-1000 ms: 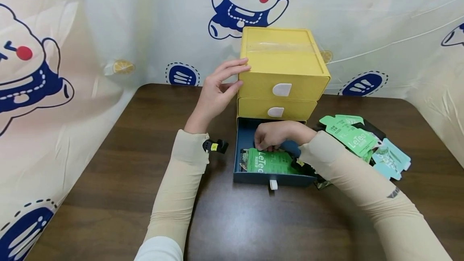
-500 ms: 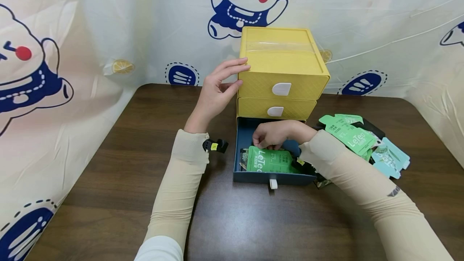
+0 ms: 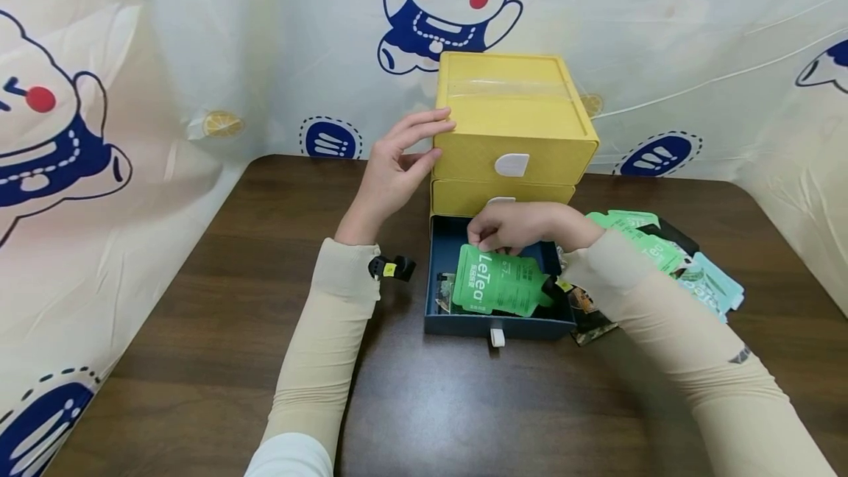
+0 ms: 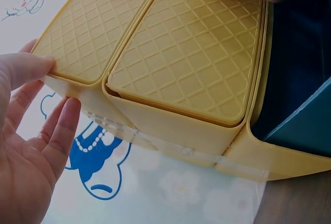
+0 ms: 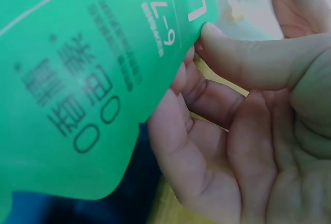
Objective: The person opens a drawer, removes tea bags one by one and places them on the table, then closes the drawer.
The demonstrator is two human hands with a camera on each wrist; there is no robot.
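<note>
In the head view my right hand [image 3: 523,227] pinches the upper left corner of a flat green LeTea carton [image 3: 500,282] over a dark blue pulled-out drawer [image 3: 453,238]. The right wrist view shows the thumb [image 5: 248,61] on the printed face of the carton [image 5: 103,79], with fingers bent behind its edge. Straight fingers of my left hand [image 3: 397,168] touch the upper left edge of the yellow drawer cabinet [image 3: 510,105]. Close up, the left hand [image 4: 31,136] lies at the corner of its quilted front. A small clear packet [image 3: 445,291] lies inside the drawer, partly covered.
To the right of the cabinet are more green cartons [image 3: 632,230], light blue packaging [image 3: 715,282] and a dark packet [image 3: 589,319], partly behind my right forearm. A white pull tab [image 3: 497,337] hangs from the drawer front. A patterned curtain [image 3: 318,35] backs the brown table [image 3: 218,300].
My right hand has moved up and slightly away, raising the green carton's near side so more of it shows above the drawer. The left hand stays on the cabinet.
</note>
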